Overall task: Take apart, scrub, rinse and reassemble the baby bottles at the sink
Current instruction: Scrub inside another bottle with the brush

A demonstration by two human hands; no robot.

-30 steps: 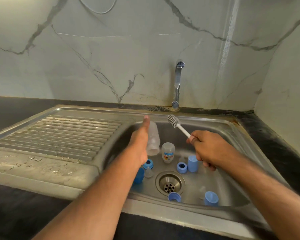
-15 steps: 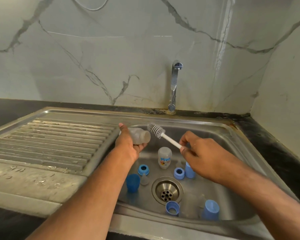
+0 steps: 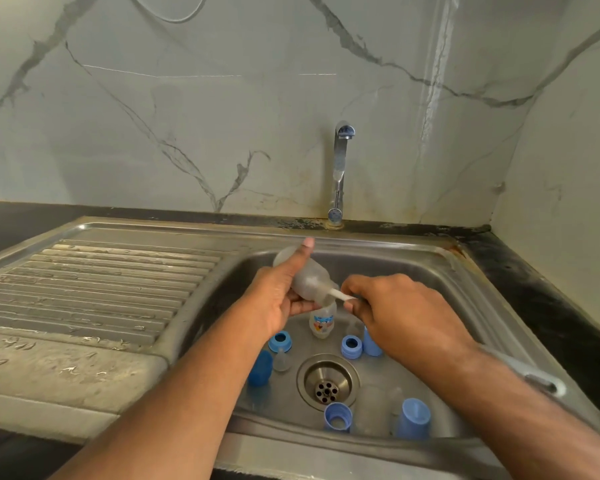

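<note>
Left hand (image 3: 274,303) grips clear bottle (image 3: 303,273) above drain (image 3: 328,381); right hand (image 3: 395,315) pinches brush handle (image 3: 340,295) — bristles hidden inside. Printed bottle (image 3: 323,322) — label unreadable.

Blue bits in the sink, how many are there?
6. Left of the drain: left ring, dark cap. Beyond it: far ring, far cap. By the near wall: near ring, near cap. More may be hidden.

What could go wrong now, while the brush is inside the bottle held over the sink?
The left hand holds the clear bottle tilted in the air; a hard push from the brush, gripped by the right hand, might knock it loose. It could then fall onto the printed bottle and blue rings below.
</note>
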